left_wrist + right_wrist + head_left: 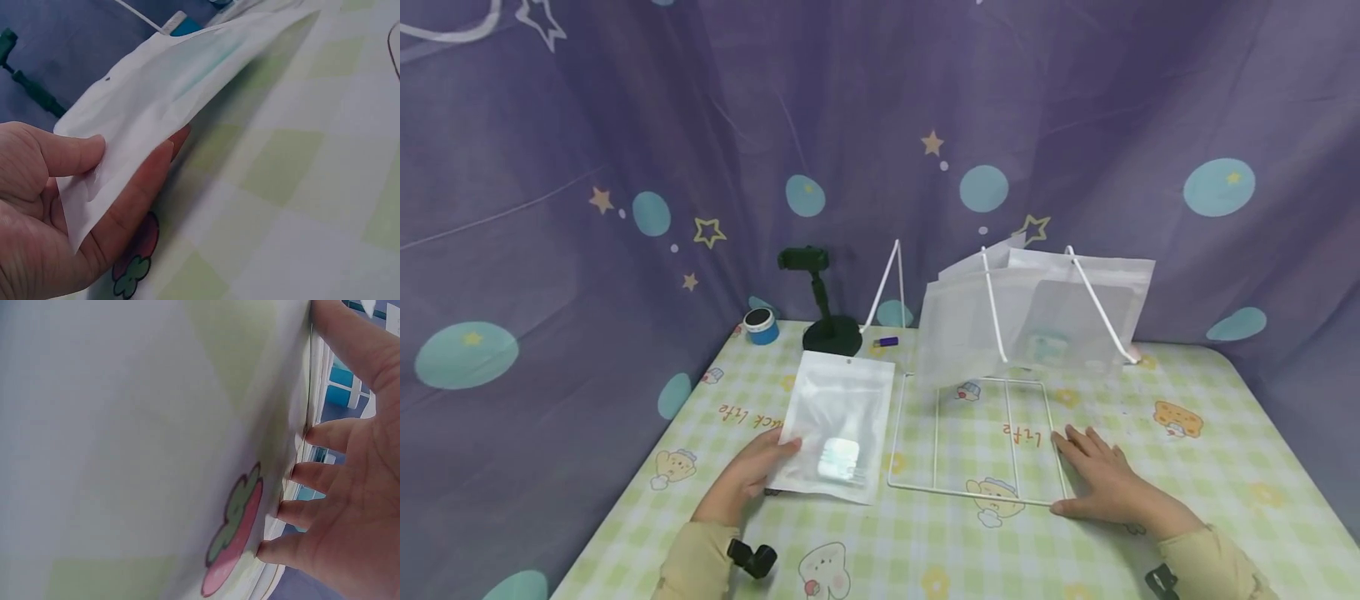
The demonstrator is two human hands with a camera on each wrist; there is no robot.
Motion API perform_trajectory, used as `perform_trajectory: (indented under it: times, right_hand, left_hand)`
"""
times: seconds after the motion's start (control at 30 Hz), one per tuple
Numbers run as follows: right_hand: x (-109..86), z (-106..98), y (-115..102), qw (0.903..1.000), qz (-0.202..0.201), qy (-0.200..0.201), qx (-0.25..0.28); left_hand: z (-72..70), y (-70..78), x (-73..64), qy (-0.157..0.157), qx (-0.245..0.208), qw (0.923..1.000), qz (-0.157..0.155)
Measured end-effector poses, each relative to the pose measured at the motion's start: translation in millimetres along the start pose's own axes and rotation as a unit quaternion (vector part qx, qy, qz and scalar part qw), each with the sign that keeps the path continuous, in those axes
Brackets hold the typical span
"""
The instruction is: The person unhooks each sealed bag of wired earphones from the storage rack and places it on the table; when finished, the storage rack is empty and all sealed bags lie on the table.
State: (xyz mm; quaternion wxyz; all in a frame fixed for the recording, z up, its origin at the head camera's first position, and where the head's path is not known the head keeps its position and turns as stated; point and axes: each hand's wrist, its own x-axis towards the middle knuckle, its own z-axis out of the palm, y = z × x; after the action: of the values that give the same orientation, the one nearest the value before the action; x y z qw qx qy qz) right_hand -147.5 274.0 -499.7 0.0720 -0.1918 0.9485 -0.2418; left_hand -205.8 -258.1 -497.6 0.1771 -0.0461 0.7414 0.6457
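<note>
My left hand (752,467) pinches the lower left edge of a white zip pouch (831,408), thumb on top and fingers beneath. The pouch has a small hang hole at its top edge and a pale teal-and-white item showing through its lower part. In the left wrist view the pouch (144,106) slants up from the checked cloth. A white wire rack (970,493) stands right of the pouch. Its front right corner is at my right hand (1108,479), which rests on the cloth with fingers spread. Several similar pouches (962,312) hang from the rack's upper prongs.
Behind the pouch stands a black phone stand (832,337), with a blue jar (762,327) to its left. A small purple USB stick (886,342) lies near the back edge. Checked cloth (1187,483) covers the table, and a purple curtain (865,100) hangs behind.
</note>
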Motion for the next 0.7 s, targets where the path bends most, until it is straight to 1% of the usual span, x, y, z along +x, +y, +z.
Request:
perform_trajectory:
  times: [0.13,0.33,0.43,0.5,0.6,0.7]
  right_hand:
    - [-0.2,0,0,1.0000,-0.004,0.003,-0.003]
    - [-0.2,0,1,0.9999,-0.005,0.006,-0.007]
    - [-0.4,0,1,0.9999,-0.006,0.007,-0.010]
    - [-0.6,0,1,0.9999,-0.008,0.008,-0.011]
    - [-0.6,0,1,0.9998,-0.010,0.009,-0.012]
    - [-0.5,0,1,0.9999,-0.010,0.008,-0.011]
  left_hand:
    - [5.6,-2.2,6.7,0.036,0.025,0.9990,-0.007]
    - [14.4,-0.6,10.4,0.076,0.062,0.9951,0.004]
    - [18.4,2.0,10.5,0.092,0.093,0.9914,0.010]
    - [20.3,3.6,10.4,0.104,0.117,0.9876,0.009]
    - [22.6,5.8,10.2,0.127,0.158,0.9793,0.004]
    - [24.9,9.1,8.1,0.151,0.207,0.9667,0.001]
